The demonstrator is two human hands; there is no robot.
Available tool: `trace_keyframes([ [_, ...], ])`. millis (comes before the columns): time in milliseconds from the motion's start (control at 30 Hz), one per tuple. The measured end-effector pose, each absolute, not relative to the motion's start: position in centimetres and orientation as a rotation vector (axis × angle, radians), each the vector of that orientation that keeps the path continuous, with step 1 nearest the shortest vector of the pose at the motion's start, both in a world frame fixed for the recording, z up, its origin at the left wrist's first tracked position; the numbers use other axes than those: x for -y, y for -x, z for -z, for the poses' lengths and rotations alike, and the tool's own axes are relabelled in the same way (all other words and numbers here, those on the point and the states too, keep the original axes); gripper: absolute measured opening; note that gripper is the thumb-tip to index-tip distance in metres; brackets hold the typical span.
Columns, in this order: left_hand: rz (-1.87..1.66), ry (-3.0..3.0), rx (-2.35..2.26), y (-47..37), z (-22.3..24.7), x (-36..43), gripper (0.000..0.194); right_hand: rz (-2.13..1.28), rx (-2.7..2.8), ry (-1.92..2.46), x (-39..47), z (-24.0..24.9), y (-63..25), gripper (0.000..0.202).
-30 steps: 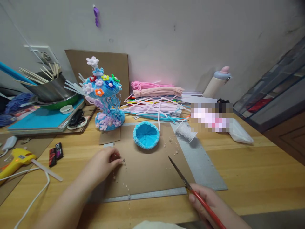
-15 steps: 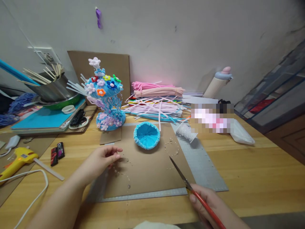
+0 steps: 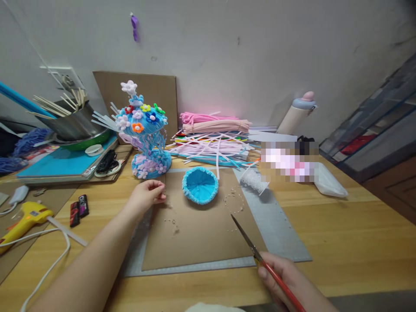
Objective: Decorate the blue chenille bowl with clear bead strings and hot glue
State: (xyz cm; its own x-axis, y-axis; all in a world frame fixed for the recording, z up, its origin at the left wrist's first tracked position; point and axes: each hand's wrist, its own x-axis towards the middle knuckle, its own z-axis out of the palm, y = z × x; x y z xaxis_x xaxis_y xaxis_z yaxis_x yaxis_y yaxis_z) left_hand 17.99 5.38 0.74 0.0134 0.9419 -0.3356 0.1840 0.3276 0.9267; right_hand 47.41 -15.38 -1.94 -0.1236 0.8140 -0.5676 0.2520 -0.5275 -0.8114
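My left hand (image 3: 151,193) is closed in a pinch above the left part of the brown cardboard sheet (image 3: 208,240). A thin clear bead string (image 3: 173,222), partly blurred, hangs from its fingertips over the sheet. In my right hand (image 3: 277,273) at the lower right is a pair of red-handled scissors (image 3: 247,240), blades together and pointing up and left. Between the hands, farther back, rests a fluffy blue bowl-shaped piece (image 3: 200,185), hollow side up. To its right another beaded strand (image 3: 234,203) lies curled on the cardboard, near a tipped spool of clear beads (image 3: 254,181).
A blue flowered ornament (image 3: 143,130) stands behind my left hand. Bundled pipe cleaners (image 3: 214,138) lie along the wall. At left are a yellow glue gun (image 3: 32,216) with its white cord and a metal pot of sticks (image 3: 69,119). A bottle (image 3: 297,112) leans at back right.
My left hand has moved back and slightly left, its fingers drawn closer together, and the hanging bead string has moved with it. My right hand and the scissors hold their place.
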Motion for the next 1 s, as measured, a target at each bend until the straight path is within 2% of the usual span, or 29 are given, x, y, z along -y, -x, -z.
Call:
trace_keyframes([
  [200, -0.78, -1.231, -1.544, -18.2, -0.1, -6.2, 0.023, -1.679, 1.232, 1.714, 15.3, 1.9, -47.5, 0.054],
  [433, -0.681, -1.717, -1.601, -16.8, -2.2, -4.8, 0.036, -1.615, 1.28, 1.719, 15.0, 1.2, -47.7, 0.053],
  [600, -0.468, -2.032, -1.696, -16.2, -2.7, -1.9, 0.02, -1.566, 1.35, 1.697, 14.9, 1.3, -47.9, 0.056],
  [733, -0.298, -2.173, -1.674, -16.5, -1.6, 0.1, 0.017, -1.538, 1.414, 1.711, 14.7, 1.5, -48.0, 0.057],
  [1000, -0.235, -2.242, -1.682, -17.9, -1.3, 0.6, 0.013, -1.607, 1.351, 1.698, 14.5, 1.2, -47.9, 0.059],
])
